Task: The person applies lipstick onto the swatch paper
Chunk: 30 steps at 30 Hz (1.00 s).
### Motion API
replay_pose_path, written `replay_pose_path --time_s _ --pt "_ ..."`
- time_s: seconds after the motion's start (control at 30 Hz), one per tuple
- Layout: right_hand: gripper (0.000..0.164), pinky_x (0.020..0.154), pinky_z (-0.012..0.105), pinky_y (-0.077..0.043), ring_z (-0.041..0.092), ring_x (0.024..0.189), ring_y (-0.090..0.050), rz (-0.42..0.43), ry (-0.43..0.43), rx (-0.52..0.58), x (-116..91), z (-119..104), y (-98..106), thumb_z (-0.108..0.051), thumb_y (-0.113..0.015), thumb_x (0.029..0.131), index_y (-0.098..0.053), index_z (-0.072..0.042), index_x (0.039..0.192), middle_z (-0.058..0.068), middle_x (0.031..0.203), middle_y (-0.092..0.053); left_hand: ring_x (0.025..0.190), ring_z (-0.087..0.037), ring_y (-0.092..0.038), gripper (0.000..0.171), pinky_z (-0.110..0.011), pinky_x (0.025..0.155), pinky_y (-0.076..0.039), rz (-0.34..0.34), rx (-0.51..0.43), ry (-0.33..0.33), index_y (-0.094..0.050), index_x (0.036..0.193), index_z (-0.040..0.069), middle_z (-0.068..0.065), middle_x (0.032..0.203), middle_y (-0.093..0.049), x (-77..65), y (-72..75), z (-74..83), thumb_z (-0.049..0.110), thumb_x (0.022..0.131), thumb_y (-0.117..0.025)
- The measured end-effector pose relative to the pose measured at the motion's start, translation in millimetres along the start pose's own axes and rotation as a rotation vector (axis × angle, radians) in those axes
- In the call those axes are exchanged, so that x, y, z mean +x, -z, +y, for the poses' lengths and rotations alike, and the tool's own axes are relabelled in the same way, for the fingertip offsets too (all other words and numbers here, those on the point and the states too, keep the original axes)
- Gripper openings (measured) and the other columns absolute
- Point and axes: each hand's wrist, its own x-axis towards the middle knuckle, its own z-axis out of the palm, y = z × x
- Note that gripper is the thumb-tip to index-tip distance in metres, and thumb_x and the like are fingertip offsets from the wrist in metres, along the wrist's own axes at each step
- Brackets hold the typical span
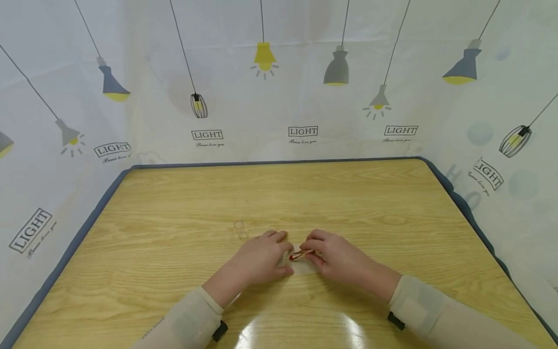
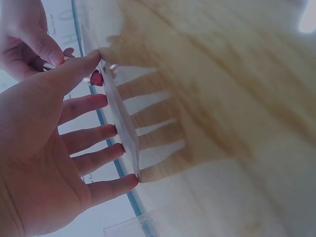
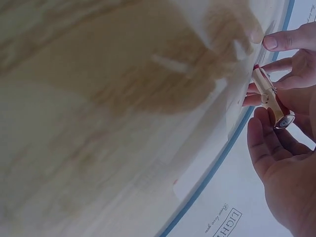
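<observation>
Looks partway along now: down to the bare red tip of the lipstick [image 1: 300, 255], close by the pale sheet [image 1: 306, 268] laid on the tabletop [image 1: 279, 194], lower middle of the head frame. Not yet released, not yet set down; hard to tell whether touching the sheet or marking it. Over to the right hand [image 1: 342, 257]: clamped with the fingers around the lipstick's barrel. Across to the left hand [image 1: 263, 259]: spread well apart at the fingers, touching down along the sheet's edge, gripping nothing. Up and left, near that hand: spotting a clear piece [image 1: 239, 229], too faint to name.
</observation>
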Motion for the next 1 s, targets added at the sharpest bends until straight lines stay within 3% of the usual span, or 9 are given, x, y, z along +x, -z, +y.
replay_pose_path --time_s 0.53,1.0 --pt "0.015 0.077 0.028 -0.062 0.012 0.092 -0.069 -0.056 -0.056 -0.014 -2.8 0.4 9.1 -0.01 -0.071 0.102 -0.079 -0.007 0.114 0.002 0.108 -0.07 0.151 -0.032 -0.05 0.054 -0.048 0.115 -0.053 -0.017 -0.023 0.022 -0.069 0.141 0.021 -0.013 0.163 -0.052 1.0 0.7 2.1 0.054 0.098 -0.073" --pt "0.014 0.068 0.021 -0.056 0.005 0.081 -0.063 -0.044 -0.07 -0.03 -20.5 15.4 19.0 -0.009 -0.074 0.1 -0.08 -0.005 0.112 0.001 0.102 -0.069 0.151 -0.034 -0.05 0.052 -0.049 0.115 -0.053 -0.024 -0.04 0.027 -0.07 0.138 0.02 -0.013 0.163 -0.052 1.8 0.9 2.6 0.053 0.097 -0.075"
